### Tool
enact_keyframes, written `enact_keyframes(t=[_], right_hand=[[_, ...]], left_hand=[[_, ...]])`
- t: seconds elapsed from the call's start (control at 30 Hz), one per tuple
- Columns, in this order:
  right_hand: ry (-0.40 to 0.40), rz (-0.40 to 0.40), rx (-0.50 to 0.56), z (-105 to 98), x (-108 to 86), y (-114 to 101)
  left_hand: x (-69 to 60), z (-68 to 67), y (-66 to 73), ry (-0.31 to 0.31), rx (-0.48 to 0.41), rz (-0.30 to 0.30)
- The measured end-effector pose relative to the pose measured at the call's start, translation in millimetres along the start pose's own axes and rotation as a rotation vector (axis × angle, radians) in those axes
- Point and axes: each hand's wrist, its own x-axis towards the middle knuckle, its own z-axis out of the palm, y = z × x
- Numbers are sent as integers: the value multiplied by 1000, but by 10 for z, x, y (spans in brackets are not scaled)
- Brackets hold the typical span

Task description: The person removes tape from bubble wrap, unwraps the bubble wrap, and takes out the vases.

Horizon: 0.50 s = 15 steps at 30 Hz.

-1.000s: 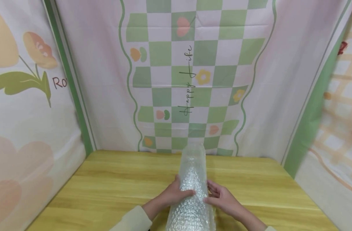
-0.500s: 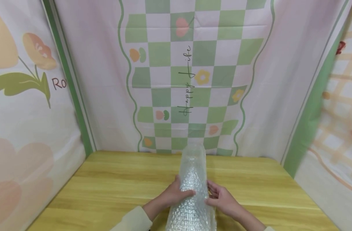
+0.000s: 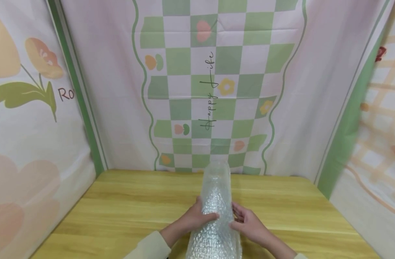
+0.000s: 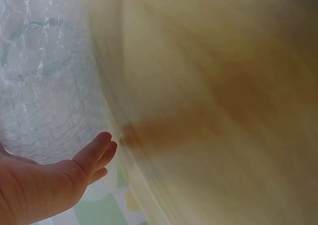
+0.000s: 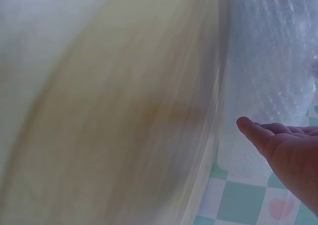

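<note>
Found bubble-wrap bundle (image 3: 213,239) held at both sides by half-curled left grip (image 3: 195,216) and partly closed right grip (image 3: 250,224); judged light, soft-skinned, slippery, best squeezed gently there.

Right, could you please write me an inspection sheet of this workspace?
Surface: flat, yellow, wood-grain table.
Job's things: long, clear plastic bubble-wrap bundle; its contents cannot be made out.
Clutter: nothing seen.
Grip: left hand holds the bundle's left side, thumb across its face; right hand holds its right edge with thumb and fingers.
Cables: nothing seen.
Surroundings: white-and-green checked fabric backdrop behind the table, printed "Happy Life"; white flower-printed cloth on the left; white-and-orange plaid cloth on the right.
</note>
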Motion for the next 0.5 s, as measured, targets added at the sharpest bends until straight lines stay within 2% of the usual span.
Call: enact_keyframes(t=[0.23, 0.5], right_hand=[[16, 6, -5, 17, 1, -18], [-5, -9, 21, 8, -5, -22]], left_hand=[[10, 0, 7, 5, 23, -16], [4, -1, 24, 4, 16, -26]])
